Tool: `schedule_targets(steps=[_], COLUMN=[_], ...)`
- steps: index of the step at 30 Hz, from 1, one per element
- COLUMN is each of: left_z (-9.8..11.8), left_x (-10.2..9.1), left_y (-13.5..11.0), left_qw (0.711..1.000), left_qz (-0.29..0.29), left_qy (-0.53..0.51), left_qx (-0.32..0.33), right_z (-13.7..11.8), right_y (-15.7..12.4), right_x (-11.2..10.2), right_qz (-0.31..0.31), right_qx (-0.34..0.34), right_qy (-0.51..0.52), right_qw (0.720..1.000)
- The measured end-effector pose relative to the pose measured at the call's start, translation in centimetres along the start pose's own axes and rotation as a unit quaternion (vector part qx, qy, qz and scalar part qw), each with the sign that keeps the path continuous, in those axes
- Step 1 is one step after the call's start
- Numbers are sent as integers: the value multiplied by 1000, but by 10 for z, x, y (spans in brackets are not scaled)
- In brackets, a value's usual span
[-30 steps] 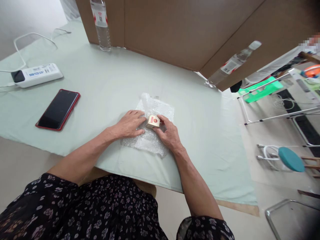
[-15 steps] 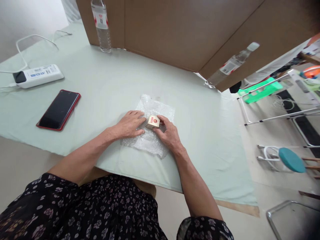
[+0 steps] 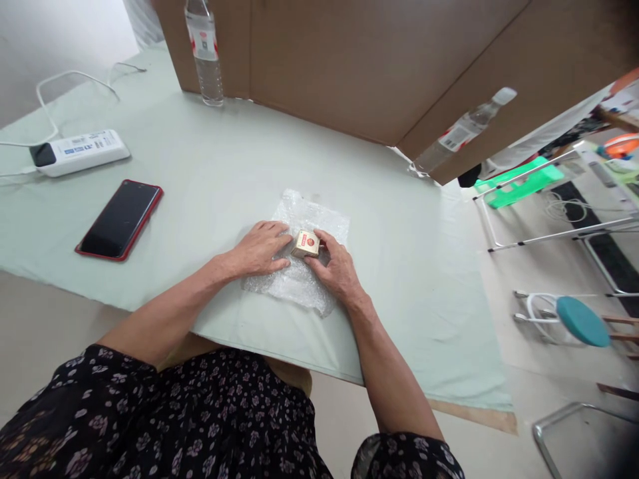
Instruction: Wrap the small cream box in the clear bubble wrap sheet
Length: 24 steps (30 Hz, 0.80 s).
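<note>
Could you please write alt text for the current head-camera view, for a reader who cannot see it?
A person's right hand holds a small cream box with red markings over bubble wrap, the left hand open beside it. A red-cased phone and white device lie to the left on a pale green cloth; two bottles stand before cardboard.

The box (image 3: 307, 244) is cream and red, the tablecloth (image 3: 414, 266) pale green, the clothing (image 3: 239, 412) black floral.
</note>
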<state>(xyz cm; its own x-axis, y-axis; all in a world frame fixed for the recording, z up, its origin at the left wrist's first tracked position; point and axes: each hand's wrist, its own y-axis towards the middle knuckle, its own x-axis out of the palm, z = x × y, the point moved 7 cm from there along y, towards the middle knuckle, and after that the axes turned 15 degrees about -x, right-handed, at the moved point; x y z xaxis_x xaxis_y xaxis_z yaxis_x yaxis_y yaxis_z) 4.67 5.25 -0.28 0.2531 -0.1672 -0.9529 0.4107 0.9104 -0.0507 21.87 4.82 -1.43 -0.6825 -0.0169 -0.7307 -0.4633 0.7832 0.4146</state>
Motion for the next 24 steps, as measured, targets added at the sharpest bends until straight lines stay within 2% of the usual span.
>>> schedule_targets(steps=[8,16,24], left_z=[0,2,-1], left_x=[1,-1,0], left_y=[0,0,1], left_qw=[1000,1000,1000], left_qz=[6,1,8], left_qy=[-5,1,-26], left_qx=[2,-1,-15], right_z=[-2,-4,-5], right_y=[0,-1,0], right_x=[-1,2,-1], right_qz=[14,-2,22], right_qx=[-6,-38,-20], right_qy=[-7,-20,-17], right_qw=[1000,999,999])
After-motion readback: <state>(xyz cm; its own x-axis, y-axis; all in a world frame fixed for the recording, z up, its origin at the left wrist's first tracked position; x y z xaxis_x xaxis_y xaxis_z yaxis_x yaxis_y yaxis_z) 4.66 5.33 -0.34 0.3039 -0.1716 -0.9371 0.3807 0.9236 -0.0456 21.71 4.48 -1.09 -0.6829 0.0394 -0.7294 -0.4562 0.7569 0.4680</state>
